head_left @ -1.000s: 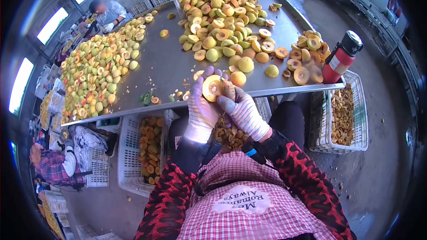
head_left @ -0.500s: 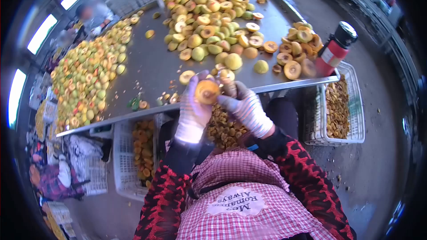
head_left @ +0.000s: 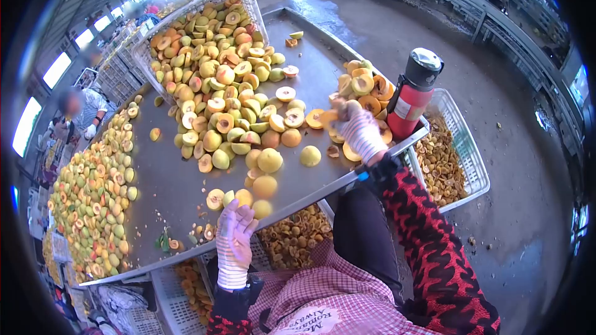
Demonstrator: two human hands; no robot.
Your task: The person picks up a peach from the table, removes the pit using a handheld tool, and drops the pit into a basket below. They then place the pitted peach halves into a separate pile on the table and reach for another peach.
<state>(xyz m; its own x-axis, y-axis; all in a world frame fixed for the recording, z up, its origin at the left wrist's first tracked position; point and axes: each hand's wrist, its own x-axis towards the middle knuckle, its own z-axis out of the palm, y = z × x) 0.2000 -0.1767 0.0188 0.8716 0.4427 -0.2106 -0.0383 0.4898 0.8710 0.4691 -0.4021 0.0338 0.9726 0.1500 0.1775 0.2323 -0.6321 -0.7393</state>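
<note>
My left hand (head_left: 234, 239), in a striped glove, is at the table's near edge with its fingers apart and nothing in its palm. Its fingertips are just below a few peach halves (head_left: 265, 187). Farther right, my gloved right hand (head_left: 361, 131) reaches over a small heap of peach halves (head_left: 362, 82) at the table corner. Its fingers curl and are blurred; what they hold is hidden among the orange fruit. A red flask (head_left: 410, 102) with a black lid stands right beside this hand.
A large heap of peach halves (head_left: 217, 74) spills from a tipped white crate (head_left: 253, 9) on the metal table (head_left: 164, 180). Another heap (head_left: 93, 211) lies at left. Crates of dark fruit pieces (head_left: 475, 177) stand below the edge. A person (head_left: 93, 111) is beyond the left heap.
My left hand has let go of the peach half it held and opened. My right hand has moved right to the corner heap. The view has turned, and halves now lie near my left hand.
</note>
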